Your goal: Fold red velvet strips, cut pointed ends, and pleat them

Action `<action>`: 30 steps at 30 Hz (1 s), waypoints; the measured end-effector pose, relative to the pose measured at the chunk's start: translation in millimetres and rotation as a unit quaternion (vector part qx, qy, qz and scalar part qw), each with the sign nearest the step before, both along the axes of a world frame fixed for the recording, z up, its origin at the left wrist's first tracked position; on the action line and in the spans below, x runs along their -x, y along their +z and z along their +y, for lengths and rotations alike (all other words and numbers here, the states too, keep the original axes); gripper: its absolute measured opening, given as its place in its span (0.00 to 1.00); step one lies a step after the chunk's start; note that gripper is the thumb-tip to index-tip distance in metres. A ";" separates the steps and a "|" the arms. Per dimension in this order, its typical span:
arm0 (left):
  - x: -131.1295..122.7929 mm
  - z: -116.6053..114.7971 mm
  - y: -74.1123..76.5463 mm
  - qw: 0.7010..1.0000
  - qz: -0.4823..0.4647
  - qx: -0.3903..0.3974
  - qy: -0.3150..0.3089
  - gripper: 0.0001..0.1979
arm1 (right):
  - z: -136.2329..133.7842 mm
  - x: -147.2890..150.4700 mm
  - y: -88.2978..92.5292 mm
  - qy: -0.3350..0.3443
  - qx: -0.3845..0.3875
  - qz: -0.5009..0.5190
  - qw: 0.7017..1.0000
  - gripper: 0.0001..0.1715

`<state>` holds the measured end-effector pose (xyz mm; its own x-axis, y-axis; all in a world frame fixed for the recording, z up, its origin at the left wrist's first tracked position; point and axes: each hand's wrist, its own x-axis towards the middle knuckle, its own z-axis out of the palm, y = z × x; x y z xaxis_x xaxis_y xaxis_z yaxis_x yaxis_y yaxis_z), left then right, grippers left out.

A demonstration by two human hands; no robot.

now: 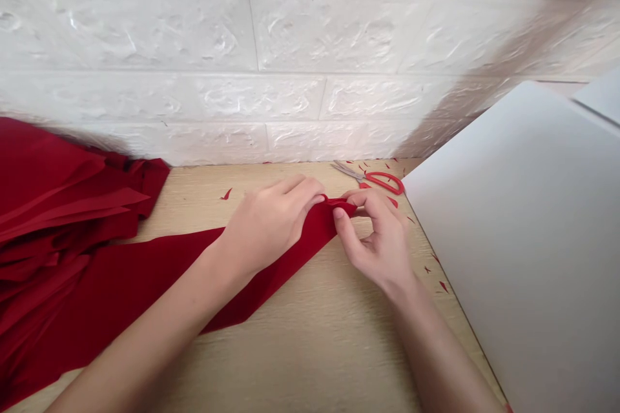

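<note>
A long strip of red fabric (145,277) lies across the wooden table (314,335), running from the lower left to its tip near the centre. My left hand (271,222) rests on the strip's end with fingers curled, pinching the tip. My right hand (380,239) faces it, thumb and forefinger pinched on the same red tip. Both hands meet at the fabric's end, which looks folded over between the fingers.
A heap of red fabric (58,200) lies at the left against the white brick wall (290,45). Red-handled scissors (378,178) lie behind my right hand, with small red scraps scattered around. A large white board (533,239) covers the right side.
</note>
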<state>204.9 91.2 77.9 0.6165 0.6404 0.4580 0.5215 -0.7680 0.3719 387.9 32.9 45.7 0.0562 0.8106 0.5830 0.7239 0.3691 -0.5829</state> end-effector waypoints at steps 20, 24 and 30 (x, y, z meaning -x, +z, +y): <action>0.4 -0.5 15.1 0.964 -0.133 0.215 0.077 0.08 | 0.7 15.8 0.7 0.035 0.083 0.372 0.924 0.16; -2.5 -1.6 17.3 0.950 -0.138 0.265 0.088 0.09 | -0.7 18.1 2.6 0.022 0.077 0.365 0.928 0.15; -1.6 -2.9 19.8 0.958 -0.131 0.246 0.075 0.09 | -2.9 18.9 -0.9 0.004 0.038 0.341 0.939 0.14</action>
